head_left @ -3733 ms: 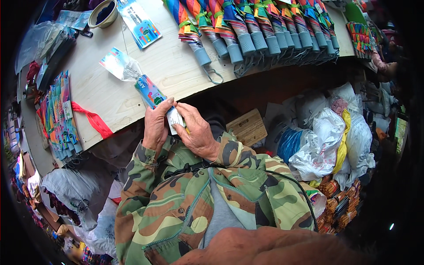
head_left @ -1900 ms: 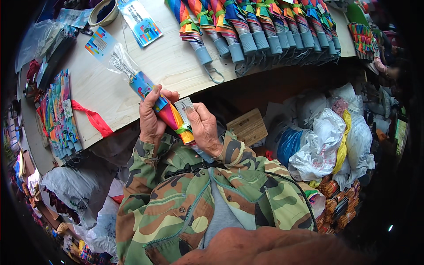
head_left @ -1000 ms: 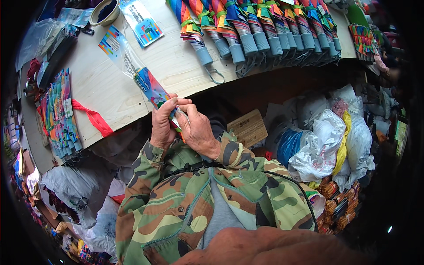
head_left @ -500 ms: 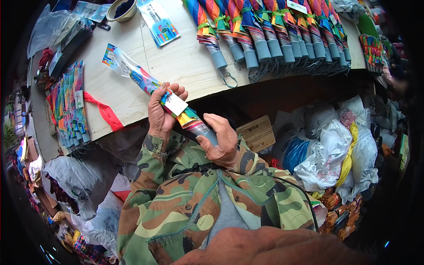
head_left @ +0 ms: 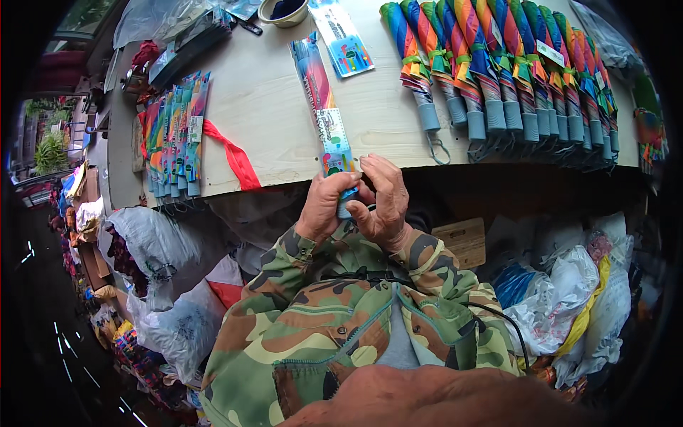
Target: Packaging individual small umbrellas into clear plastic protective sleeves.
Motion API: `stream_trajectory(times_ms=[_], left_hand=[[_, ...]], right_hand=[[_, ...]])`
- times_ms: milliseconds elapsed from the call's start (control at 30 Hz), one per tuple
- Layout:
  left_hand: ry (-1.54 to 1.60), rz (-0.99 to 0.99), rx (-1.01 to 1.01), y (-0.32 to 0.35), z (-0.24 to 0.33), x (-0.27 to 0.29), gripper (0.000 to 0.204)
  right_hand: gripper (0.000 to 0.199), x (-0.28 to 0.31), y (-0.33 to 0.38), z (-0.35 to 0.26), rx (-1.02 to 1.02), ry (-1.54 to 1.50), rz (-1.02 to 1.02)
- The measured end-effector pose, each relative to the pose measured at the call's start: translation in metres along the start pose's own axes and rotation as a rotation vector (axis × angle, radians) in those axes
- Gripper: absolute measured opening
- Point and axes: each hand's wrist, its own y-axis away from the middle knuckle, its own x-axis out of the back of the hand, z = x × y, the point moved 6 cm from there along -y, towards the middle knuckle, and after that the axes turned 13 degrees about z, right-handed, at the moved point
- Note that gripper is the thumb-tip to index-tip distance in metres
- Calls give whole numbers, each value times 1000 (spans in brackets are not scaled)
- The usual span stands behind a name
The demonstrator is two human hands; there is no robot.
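1. The left hand (head_left: pixel 324 206) and the right hand (head_left: pixel 384 203) meet at the near edge of the worktop (head_left: pixel 270 107), both closed round the lower end of a rainbow-coloured folded umbrella in a clear sleeve (head_left: pixel 324 107).
2. The left fingers are curled and pressed together round the umbrella's handle end; the right fingers (head_left: pixel 380 167) bend over the top of it, pinching the sleeve just beside the pale paper tag that lies along the umbrella (whether the thumb touches the tag cannot be told).
3. The umbrella slants away from the hands, its far tip lying on the worktop near a blue printed card (head_left: pixel 343 39).
4. To the right, a row of folded rainbow umbrellas with grey handles (head_left: pixel 505 71) lies side by side, handles pointing toward the person and reaching the worktop's edge.
5. To the left, a stack of sleeved umbrellas (head_left: pixel 174 135) lies flat, with a red strap (head_left: pixel 231 153) trailing from it toward the hands.
6. At the far edge stands a roll of tape (head_left: pixel 284 11), next to crumpled clear plastic.
7. Below the worktop, filled plastic bags (head_left: pixel 562 299) are heaped on the right, and more bags (head_left: pixel 160 263) on the left.
8. The person's sleeves are camouflage-patterned.
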Motion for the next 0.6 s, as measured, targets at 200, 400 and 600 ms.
stream_trajectory(times_ms=[200, 400, 600], left_hand=[[-653, 422, -263, -4, 111, 151, 19], [-1484, 955, -449, -29, 181, 292, 43], [-2536, 1219, -996, -42, 162, 234, 57]], right_hand=[[53, -8, 34, 16, -78, 51, -255], [47, -28, 48, 22, -115, 108, -390], [43, -28, 47, 27, -160, 149, -401]])
